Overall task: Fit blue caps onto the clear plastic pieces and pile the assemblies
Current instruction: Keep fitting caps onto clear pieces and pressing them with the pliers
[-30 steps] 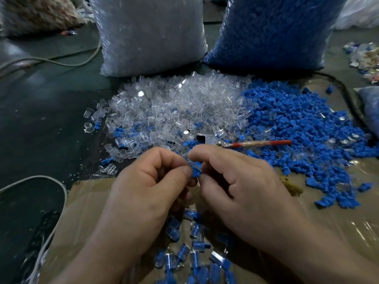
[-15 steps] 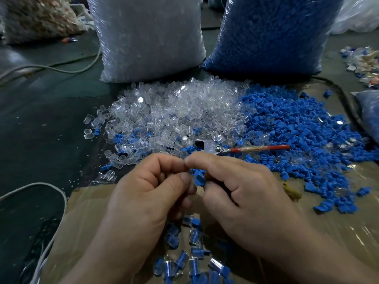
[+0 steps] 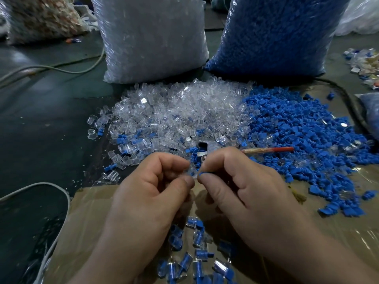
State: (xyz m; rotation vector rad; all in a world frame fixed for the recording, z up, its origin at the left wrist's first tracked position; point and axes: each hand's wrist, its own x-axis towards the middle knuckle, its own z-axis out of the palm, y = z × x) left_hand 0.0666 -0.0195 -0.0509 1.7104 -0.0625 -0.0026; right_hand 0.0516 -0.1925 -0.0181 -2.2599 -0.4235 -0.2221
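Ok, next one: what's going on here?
A person is assembling small parts by hand. The left hand pinches a clear plastic piece and the right hand pinches a blue cap, the two meeting at the fingertips; whether the cap is seated is not clear. Heaps of loose clear pieces and blue caps lie ahead, and finished assemblies lie on the cardboard under the hands.

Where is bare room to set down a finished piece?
The cardboard is bare left of the assemblies, and right of them, below the blue caps. The dark floor left of the clear pieces is free. Both piles are crowded.
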